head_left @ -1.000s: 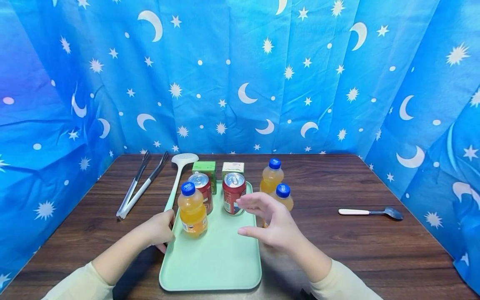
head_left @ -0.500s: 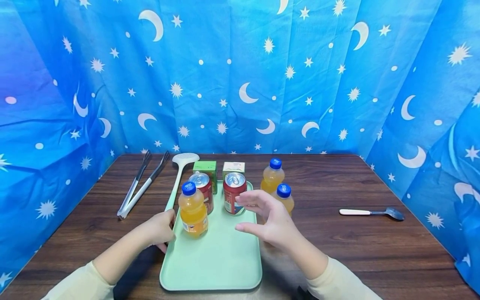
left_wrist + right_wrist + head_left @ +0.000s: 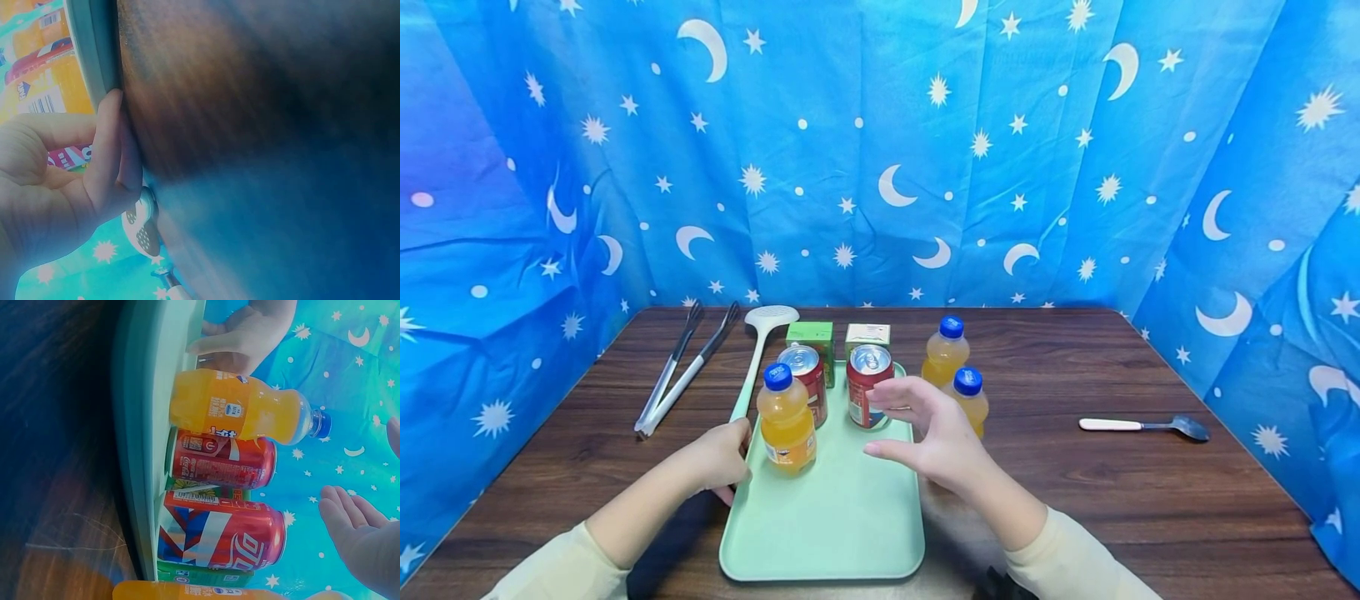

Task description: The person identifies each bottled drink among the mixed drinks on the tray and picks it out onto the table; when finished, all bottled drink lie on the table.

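Note:
A pale green tray [image 3: 827, 529] lies on the table. My left hand [image 3: 718, 457] grips its left rim; in the left wrist view, the thumb and fingers [image 3: 109, 150] pinch that edge. On the tray stand an orange drink bottle [image 3: 786, 433] with a blue cap, two red soda cans [image 3: 859, 387], and two small cartons, one green [image 3: 814, 335] and one with a whitish top [image 3: 867, 333], behind the cans. My right hand [image 3: 943, 442] hovers over the tray's right edge, thumb and fingers spread apart with nothing between them. In the right wrist view it is apart from the nearby can [image 3: 231, 537].
Two more orange drink bottles [image 3: 946, 354] stand right of the tray, the nearer one partly behind my right hand. Metal tongs [image 3: 685, 383] and a pale skimmer [image 3: 760, 342] lie left. A spoon [image 3: 1138, 425] with a white handle lies far right. A blue star-patterned curtain [image 3: 820, 208] surrounds the table.
My right hand has shifted slightly to the left over the tray, still holding nothing. My left hand keeps its grip on the rim, and the tray and drinks look unmoved.

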{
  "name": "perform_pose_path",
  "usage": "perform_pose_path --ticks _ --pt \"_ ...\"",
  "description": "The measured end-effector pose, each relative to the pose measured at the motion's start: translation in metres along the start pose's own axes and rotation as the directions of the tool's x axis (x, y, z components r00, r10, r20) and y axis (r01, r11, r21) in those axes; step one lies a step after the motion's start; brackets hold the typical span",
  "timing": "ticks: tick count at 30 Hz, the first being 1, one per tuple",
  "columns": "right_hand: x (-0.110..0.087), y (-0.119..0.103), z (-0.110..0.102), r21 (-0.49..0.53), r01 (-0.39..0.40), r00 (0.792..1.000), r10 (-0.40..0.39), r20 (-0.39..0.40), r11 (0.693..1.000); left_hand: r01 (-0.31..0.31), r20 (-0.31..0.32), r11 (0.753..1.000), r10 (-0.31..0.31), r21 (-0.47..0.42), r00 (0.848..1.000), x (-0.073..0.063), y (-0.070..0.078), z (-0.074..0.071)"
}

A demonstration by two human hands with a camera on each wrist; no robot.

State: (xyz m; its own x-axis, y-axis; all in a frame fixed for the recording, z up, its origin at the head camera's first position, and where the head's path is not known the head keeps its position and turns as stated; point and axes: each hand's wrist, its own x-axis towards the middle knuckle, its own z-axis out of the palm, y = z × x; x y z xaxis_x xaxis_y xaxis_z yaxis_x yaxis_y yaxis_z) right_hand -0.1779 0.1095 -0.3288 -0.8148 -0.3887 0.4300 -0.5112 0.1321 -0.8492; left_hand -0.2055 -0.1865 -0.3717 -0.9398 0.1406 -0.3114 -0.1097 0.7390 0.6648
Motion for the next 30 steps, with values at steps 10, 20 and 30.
perform_pose_path --ticks 10,20,30 --pt "0.004 -0.001 0.005 -0.009 -0.004 1.0 0.004 0.009 1.0 -0.002 -0.007 1.0 0.002 -0.002 1.0 0.0 0.0 0.0" --pt "0.008 -0.002 0.008 -0.031 0.009 1.0 -0.009 0.008 0.999 -0.007 -0.001 1.0 0.007 0.009 1.0 0.002 -0.001 -0.001" --pt "0.011 -0.002 0.013 -0.003 0.031 0.999 -0.031 0.012 1.0 0.0 -0.001 1.0 0.0 0.014 1.0 0.0 -0.001 -0.001"
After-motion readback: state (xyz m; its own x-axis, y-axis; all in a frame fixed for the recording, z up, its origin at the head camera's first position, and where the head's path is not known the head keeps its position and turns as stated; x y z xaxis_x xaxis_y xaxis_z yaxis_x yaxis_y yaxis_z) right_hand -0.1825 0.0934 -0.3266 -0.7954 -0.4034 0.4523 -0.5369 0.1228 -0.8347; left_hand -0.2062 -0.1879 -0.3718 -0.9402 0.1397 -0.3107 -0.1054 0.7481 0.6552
